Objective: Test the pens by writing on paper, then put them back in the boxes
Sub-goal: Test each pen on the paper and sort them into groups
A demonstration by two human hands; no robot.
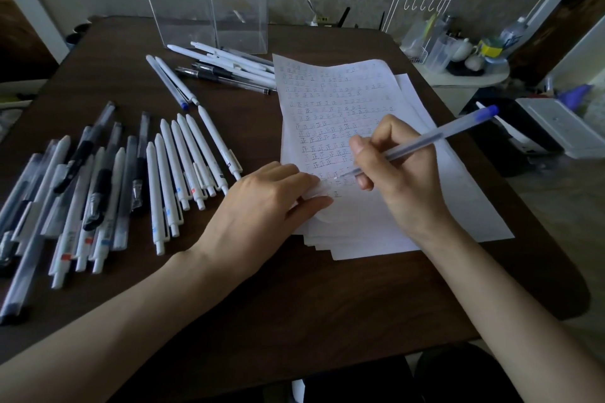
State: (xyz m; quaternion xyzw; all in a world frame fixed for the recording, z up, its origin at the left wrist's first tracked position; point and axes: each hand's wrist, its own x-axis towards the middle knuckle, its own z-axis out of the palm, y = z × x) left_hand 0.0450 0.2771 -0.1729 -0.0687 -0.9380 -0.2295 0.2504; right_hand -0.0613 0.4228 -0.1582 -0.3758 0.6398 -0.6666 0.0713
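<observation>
My right hand point(391, 173) grips a translucent pen with a blue end cap point(435, 137), its tip touching the top sheet of a stack of white paper point(343, 101) covered with rows of written marks. My left hand point(265, 202) lies flat on the paper's left edge, fingers together, with something small and pale, possibly a cap, under its fingertips. Several white click pens point(183, 170) lie in a row left of the paper. More white and clear pens point(75, 193) are piled at the far left. Another group of pens point(226, 70) lies beyond the paper, in front of a clear plastic box point(209, 6).
The dark wooden table point(294, 297) holds everything. A white wire rack point(422, 9) and a tray with cups and bottles point(465, 55) stand at the back right. A white box-like object point(556, 127) sits right of the table.
</observation>
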